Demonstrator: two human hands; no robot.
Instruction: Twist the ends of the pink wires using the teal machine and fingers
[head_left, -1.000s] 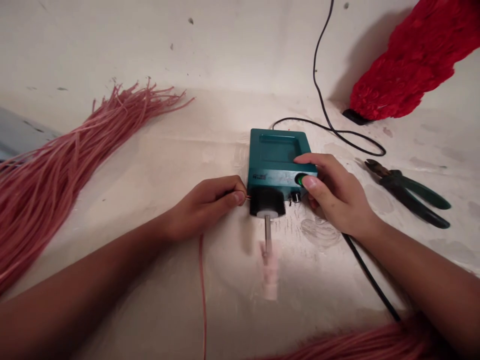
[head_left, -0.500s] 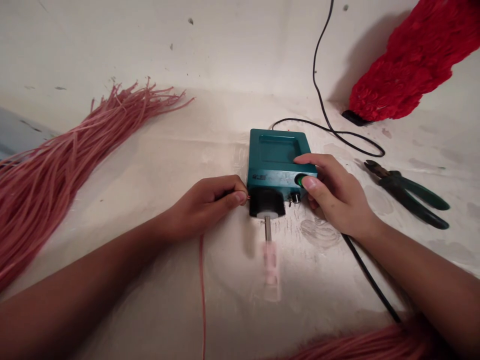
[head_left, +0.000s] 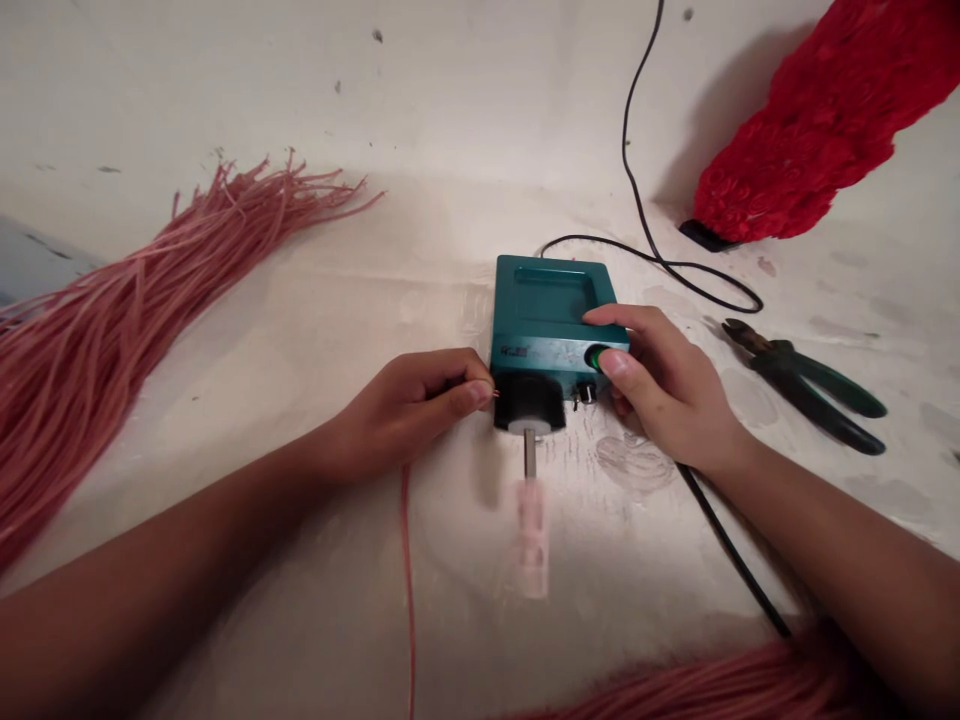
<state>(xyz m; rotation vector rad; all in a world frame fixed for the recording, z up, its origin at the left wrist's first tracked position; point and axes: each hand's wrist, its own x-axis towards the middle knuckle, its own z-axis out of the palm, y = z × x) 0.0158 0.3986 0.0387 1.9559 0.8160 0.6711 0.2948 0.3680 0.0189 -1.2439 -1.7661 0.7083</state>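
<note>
A teal box-shaped electric machine [head_left: 555, 345] stands on the pale surface, a black motor housing [head_left: 529, 400] at its front. A metal shaft with a blurred pinkish attachment [head_left: 532, 540] sticks out of the housing towards me. My left hand [head_left: 435, 405] is closed in a pinch on a thin pink wire [head_left: 408, 580], whose copper-coloured tip shows beside the housing. The rest of the wire runs down below the hand. My right hand [head_left: 664, 385] grips the machine's right front corner, thumb on the green button [head_left: 595, 357], index finger on the top. Beneath the button sits a small knob [head_left: 587, 392].
Pink wires [head_left: 150, 310] lie in a thick bundle at left, and more [head_left: 712, 690] at the bottom right. Green-handled cutting pliers [head_left: 814, 385] rest at right. Behind them are a black cord [head_left: 634, 180] and a red ruffled object [head_left: 810, 140] on a black base.
The whole view has shifted slightly, with things sitting a little further left. Both hands keep their holds, and the attachment on the shaft stays blurred.
</note>
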